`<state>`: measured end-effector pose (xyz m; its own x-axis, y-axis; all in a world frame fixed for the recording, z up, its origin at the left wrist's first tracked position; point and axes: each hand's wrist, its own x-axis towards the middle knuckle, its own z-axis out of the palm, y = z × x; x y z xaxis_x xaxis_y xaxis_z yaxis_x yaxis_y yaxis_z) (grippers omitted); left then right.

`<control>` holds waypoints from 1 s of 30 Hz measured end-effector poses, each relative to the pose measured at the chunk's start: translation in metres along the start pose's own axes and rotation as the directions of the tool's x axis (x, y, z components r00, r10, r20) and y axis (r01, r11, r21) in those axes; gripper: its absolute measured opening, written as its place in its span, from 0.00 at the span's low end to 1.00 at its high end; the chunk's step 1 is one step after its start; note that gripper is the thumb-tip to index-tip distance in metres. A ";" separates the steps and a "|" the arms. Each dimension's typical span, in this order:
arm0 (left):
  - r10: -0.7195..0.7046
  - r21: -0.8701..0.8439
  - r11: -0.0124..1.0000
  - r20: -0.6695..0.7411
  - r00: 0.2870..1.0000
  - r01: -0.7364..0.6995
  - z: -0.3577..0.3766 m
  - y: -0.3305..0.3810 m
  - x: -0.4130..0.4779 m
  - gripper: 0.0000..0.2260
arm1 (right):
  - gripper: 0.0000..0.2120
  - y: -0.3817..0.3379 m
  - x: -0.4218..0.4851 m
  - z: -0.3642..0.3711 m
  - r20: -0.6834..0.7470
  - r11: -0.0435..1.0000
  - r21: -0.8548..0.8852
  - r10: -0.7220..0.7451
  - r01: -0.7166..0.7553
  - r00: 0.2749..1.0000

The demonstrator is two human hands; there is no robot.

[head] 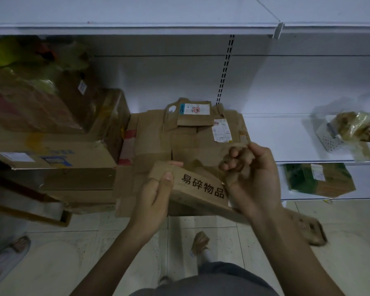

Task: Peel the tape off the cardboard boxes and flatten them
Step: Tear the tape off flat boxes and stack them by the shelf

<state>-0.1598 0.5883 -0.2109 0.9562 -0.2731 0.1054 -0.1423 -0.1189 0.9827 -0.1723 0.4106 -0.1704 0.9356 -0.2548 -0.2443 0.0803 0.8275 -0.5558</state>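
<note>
Fingers [226,166] of right hand [252,174] pinching brown tape [245,161], left hand [156,195] gripping printed box [201,189], flattened cardboard [179,139] piled on low white shelf [286,135], tiled floor [94,242] below

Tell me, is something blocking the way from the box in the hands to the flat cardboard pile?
Nothing visible does. The left hand grips the lettered box, the right hand pinches a brown strip at its end, and the flattened pile lies just behind, on the shelf.
</note>
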 end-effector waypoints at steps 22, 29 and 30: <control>0.132 0.405 0.888 0.229 0.964 -0.217 -0.023 -0.032 -0.056 0.09 | 0.23 0.030 -0.074 -0.060 -0.278 0.761 -0.647 -0.305 0.057 0.911; -0.186 0.394 0.907 0.059 0.981 0.149 -0.041 -0.090 -0.058 0.19 | 0.17 0.069 -0.106 -0.108 -0.258 0.855 -0.456 0.139 -0.247 0.956; -0.216 0.394 0.901 0.049 0.975 0.180 -0.044 -0.099 -0.059 0.22 | 0.16 0.076 -0.107 -0.113 -0.268 0.855 -0.446 0.154 -0.264 0.951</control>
<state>-0.1909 0.6585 -0.3074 0.9505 -0.2877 -0.1172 -0.0569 -0.5322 0.8447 -0.3053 0.4444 -0.2768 0.8102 -0.2491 -0.5306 -0.3317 0.5515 -0.7654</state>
